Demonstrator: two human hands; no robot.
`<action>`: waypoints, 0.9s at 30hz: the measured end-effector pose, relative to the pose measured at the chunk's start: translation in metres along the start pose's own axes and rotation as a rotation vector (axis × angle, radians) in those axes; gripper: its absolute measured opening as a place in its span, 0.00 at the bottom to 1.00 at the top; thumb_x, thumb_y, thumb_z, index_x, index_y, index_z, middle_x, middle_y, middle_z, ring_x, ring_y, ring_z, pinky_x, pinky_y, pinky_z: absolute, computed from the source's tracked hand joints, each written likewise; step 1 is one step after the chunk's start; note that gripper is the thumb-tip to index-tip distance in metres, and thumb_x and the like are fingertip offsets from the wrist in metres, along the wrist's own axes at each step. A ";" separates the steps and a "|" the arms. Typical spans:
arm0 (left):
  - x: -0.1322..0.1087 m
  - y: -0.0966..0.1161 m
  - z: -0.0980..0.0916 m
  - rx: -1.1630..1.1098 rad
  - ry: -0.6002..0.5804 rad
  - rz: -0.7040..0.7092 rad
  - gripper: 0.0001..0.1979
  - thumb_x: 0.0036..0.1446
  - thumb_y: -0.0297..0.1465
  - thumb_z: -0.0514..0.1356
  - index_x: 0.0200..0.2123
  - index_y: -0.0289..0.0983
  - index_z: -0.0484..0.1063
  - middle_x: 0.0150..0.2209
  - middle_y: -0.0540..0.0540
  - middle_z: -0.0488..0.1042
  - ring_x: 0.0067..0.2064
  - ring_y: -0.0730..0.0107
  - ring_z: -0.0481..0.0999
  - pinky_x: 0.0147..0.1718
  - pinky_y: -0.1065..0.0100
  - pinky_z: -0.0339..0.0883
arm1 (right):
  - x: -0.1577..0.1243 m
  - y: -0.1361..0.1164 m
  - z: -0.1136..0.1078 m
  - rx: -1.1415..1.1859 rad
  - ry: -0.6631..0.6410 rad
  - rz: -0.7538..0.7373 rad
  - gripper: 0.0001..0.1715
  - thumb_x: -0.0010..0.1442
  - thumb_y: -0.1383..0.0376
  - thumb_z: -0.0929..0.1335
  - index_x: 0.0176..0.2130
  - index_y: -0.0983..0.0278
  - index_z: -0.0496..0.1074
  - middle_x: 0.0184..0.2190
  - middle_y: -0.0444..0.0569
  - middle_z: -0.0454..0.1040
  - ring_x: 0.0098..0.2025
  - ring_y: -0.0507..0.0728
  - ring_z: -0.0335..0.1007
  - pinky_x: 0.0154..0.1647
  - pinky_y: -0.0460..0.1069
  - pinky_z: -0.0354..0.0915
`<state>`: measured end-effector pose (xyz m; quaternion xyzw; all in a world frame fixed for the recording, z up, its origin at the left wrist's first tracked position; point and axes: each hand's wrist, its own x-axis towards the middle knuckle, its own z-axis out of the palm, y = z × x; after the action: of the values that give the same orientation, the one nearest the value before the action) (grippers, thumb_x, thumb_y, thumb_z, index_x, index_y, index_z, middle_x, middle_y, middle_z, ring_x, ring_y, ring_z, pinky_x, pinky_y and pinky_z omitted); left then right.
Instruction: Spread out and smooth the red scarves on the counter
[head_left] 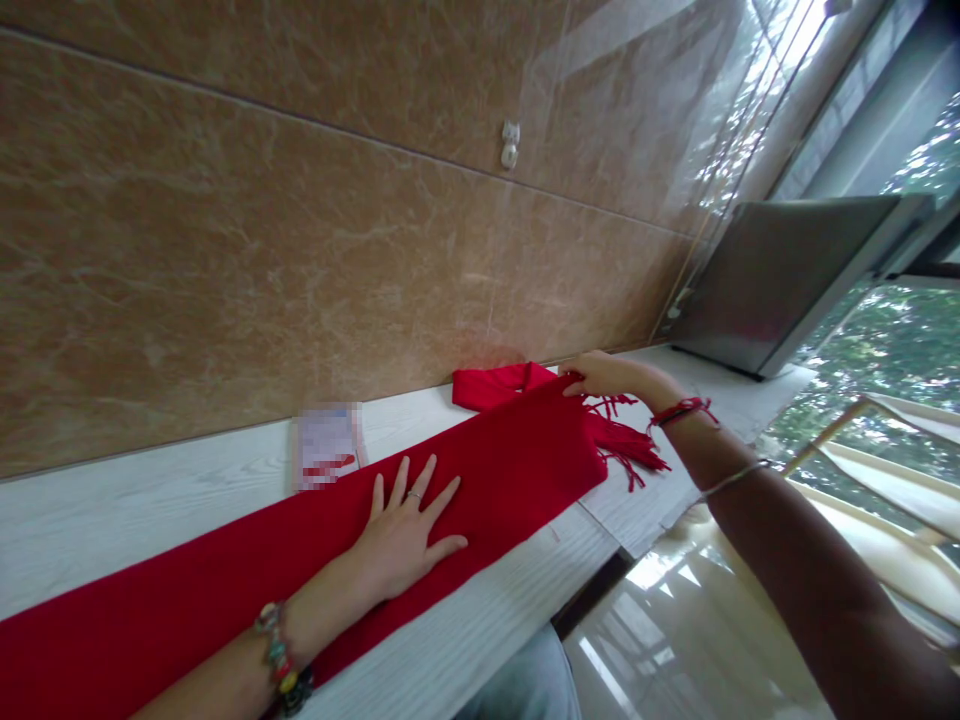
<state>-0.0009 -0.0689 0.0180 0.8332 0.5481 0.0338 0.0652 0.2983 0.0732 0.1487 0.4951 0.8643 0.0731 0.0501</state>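
Note:
A long red scarf (517, 465) lies stretched along the white wood-grain table (480, 610), its fringed end toward the right. My left hand (397, 540) rests flat on the scarf's middle, fingers spread, with a ring on one finger. At the far corner near the fringe, my right hand (592, 374) pinches the scarf's edge between thumb and fingers. Behind that corner, against the wall, sits a bunched or folded piece of red cloth (484, 388); whether it belongs to the same scarf I cannot tell.
A blurred flat card or packet (328, 447) lies between scarf and wall. The brown marble-tiled wall (300, 230) borders the table's back, with a small white hook (510, 145) on it. A grey boxy appliance (772, 285) stands at the far right end. A pale rack (877, 480) stands beyond the shiny floor.

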 end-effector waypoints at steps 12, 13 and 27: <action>-0.004 -0.022 0.000 0.019 -0.047 -0.130 0.34 0.53 0.54 0.42 0.60 0.45 0.48 0.62 0.40 0.41 0.61 0.43 0.39 0.53 0.41 0.41 | 0.043 -0.026 0.072 0.101 0.165 -0.021 0.24 0.53 0.66 0.65 0.50 0.68 0.63 0.51 0.59 0.64 0.53 0.61 0.58 0.53 0.53 0.55; -0.005 -0.021 0.000 0.019 -0.046 -0.128 0.34 0.54 0.54 0.42 0.60 0.44 0.48 0.62 0.39 0.41 0.62 0.45 0.38 0.53 0.43 0.41 | 0.031 -0.022 0.072 0.120 0.175 -0.041 0.26 0.55 0.65 0.65 0.52 0.68 0.61 0.53 0.58 0.62 0.55 0.60 0.56 0.55 0.53 0.54; 0.032 -0.004 -0.003 0.030 -0.078 -0.017 0.32 0.57 0.50 0.42 0.61 0.41 0.46 0.62 0.38 0.40 0.62 0.53 0.37 0.56 0.49 0.37 | -0.029 -0.011 0.148 0.103 0.456 0.048 0.30 0.50 0.75 0.60 0.54 0.67 0.60 0.53 0.56 0.63 0.55 0.61 0.57 0.56 0.58 0.51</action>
<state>0.0079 -0.0378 0.0204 0.8300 0.5527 -0.0077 0.0744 0.3267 0.0542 0.0019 0.4881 0.8439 0.1399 -0.1736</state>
